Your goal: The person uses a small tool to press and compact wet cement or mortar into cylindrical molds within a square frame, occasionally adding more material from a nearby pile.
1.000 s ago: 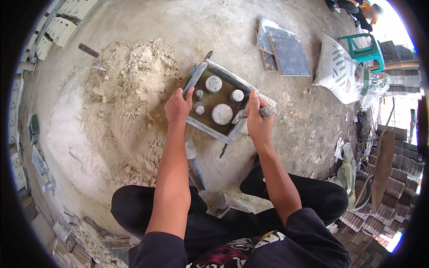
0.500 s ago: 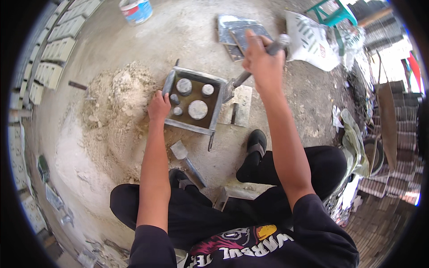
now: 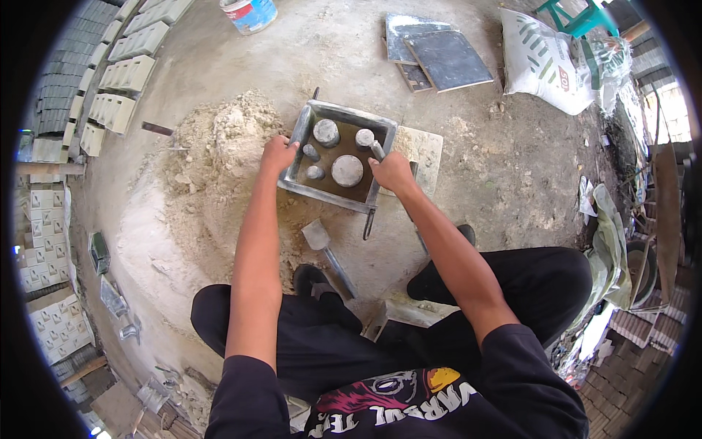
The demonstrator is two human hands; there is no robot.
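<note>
A square metal mould [image 3: 329,199] stands on the ground in front of me, with several round grey cylinders inside, such as a large one [image 3: 347,171]. At its left wall my left hand [image 3: 278,155] grips the rim, thumb over the edge. My right hand [image 3: 393,173] is at the right wall, closed round a grey-handled tool [image 3: 377,150]. One end of the tool pokes up past my fingers over the mould; much of the rest is hidden behind my hand and forearm. Just beyond the right wall lies a pale flat board [image 3: 428,150] with a dark grip.
A heap of pale sandy powder [image 3: 219,154] lies left of the mould. Nearer me is a flat scraper [image 3: 329,256]. Dark panels [image 3: 450,58], a white sack [image 3: 545,62] and a bucket [image 3: 250,14] stand farther off. Cast blocks [image 3: 124,77] line the left side.
My right hand has come down from its raised place to the mould's right wall, and the tool has swung round with it. My left hand stays on the left rim. The view has shifted.
</note>
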